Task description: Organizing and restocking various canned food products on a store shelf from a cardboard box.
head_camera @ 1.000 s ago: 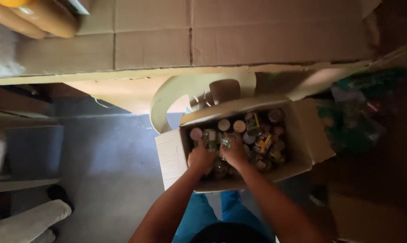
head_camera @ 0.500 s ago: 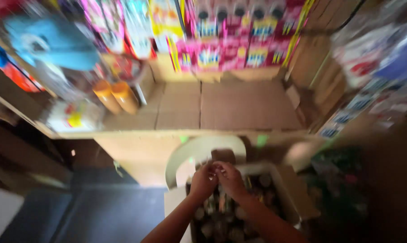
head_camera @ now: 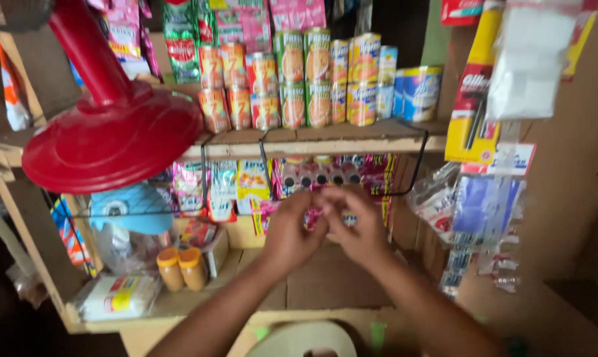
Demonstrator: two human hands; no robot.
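Observation:
My left hand [head_camera: 292,235] and my right hand [head_camera: 355,225] are raised side by side in front of a shop shelf, fingertips meeting. Both are blurred, so I cannot tell whether anything small is pinched between them. Behind them hang pink sachet strips [head_camera: 372,175] and a row of small bottles [head_camera: 319,175] under a wooden shelf [head_camera: 352,142]. Stacked tin cans [head_camera: 305,79] stand on that shelf.
A red fan base [head_camera: 114,142] juts in at upper left. On the lower cardboard-lined shelf [head_camera: 338,281] stand two orange-lidded jars [head_camera: 181,268], a blue cap-like item [head_camera: 130,208] and a white packet [head_camera: 114,297]. Hanging packets [head_camera: 484,198] crowd the right post. A pale round rim [head_camera: 305,340] shows at the bottom.
My view has swung up from an open carton of cans on the floor to the shelves. Both hands have lifted out of the carton and stay close together.

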